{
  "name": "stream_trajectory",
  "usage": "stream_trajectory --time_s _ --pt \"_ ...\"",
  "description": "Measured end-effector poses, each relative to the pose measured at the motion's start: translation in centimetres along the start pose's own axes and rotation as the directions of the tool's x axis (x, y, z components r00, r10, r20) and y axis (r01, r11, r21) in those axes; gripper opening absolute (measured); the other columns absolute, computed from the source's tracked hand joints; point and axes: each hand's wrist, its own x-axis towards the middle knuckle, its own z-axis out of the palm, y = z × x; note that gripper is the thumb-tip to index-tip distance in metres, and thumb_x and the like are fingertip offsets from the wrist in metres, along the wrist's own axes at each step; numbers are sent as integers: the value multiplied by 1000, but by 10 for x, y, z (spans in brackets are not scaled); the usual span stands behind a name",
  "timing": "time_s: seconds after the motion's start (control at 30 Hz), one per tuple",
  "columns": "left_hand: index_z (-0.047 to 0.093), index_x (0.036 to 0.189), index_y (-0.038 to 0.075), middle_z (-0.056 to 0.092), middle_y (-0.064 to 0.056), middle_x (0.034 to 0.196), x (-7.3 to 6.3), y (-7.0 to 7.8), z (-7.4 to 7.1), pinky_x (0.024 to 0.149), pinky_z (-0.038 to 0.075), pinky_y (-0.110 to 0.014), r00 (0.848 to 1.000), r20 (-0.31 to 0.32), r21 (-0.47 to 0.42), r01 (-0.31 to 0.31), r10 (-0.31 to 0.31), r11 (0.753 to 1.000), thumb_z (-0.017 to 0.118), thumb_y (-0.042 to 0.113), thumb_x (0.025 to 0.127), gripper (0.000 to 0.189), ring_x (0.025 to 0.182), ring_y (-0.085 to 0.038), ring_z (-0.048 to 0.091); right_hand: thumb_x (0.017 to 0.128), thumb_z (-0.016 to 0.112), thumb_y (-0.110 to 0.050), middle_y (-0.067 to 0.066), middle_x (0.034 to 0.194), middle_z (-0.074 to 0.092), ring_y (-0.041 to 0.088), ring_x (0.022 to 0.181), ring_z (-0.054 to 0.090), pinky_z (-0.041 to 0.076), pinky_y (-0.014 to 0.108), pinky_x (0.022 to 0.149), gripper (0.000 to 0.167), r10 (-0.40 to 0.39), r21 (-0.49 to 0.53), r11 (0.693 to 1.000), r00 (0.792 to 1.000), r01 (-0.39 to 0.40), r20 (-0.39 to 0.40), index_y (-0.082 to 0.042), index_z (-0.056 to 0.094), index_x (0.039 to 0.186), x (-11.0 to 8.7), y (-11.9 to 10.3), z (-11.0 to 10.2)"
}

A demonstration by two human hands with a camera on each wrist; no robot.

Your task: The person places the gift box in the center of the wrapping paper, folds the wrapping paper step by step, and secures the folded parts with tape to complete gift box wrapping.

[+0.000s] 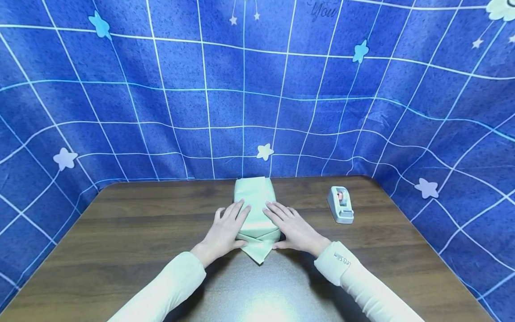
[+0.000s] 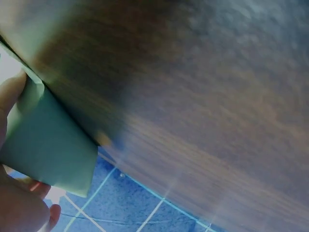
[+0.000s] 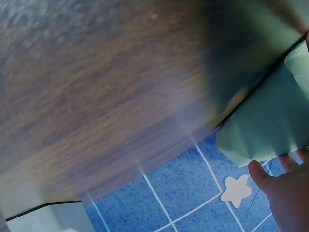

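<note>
A box wrapped in pale green paper (image 1: 255,192) lies on the brown wooden table, its near end folded into a pointed flap (image 1: 257,250). My left hand (image 1: 221,235) rests on the box's left side, spread fingers over the top and thumb at the near end's fold. On the right side, my right hand (image 1: 295,230) lies in much the same way, fingers flat on top and thumb low beside the flap. In the left wrist view, the left thumb (image 2: 12,89) presses at the paper's folded edge. The right wrist view shows the smooth green side (image 3: 270,113) of the box.
A white tape dispenser (image 1: 340,205) stands on the table (image 1: 153,219) to the right of the box. Behind the table and along its sides hangs a blue cloth (image 1: 225,107) with a grid and stars. Bright glare lies on the table's near part.
</note>
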Motion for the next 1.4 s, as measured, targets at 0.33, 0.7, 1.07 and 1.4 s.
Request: stream_trajectory --time_s 0.33,0.7,1.07,1.4 --pt "32 141 8 30 -20 145 -3 -5 -4 98 30 -54 998 2 -16 -65 65 998 79 38 67 93 130 -35 34 62 74 -56 14 148 29 29 136 27 37 50 99 105 -4 0 1000 1000 4 3 -6 29 142 0 1 1" --pt "33 141 8 30 -20 145 -4 -11 -6 96 31 -52 993 3 -51 -121 121 991 79 36 68 91 132 -35 33 65 71 -58 12 148 29 27 137 27 37 49 99 102 10 -32 999 1000 -10 5 -9 28 143 0 2 4" --pt "26 144 8 22 -18 150 -6 -14 -10 101 27 -54 983 97 -46 -150 154 988 74 56 57 110 136 -35 26 69 69 -57 12 148 29 27 137 27 37 49 100 98 3 -36 999 1000 -2 23 -9 28 143 0 2 2" --pt "31 142 10 27 -17 148 -6 -11 -4 100 29 -52 988 27 24 -152 152 988 72 55 65 99 133 -35 31 69 70 -55 13 148 29 29 136 28 37 51 99 97 -6 -14 1000 1000 6 13 -8 28 143 -1 1 0"
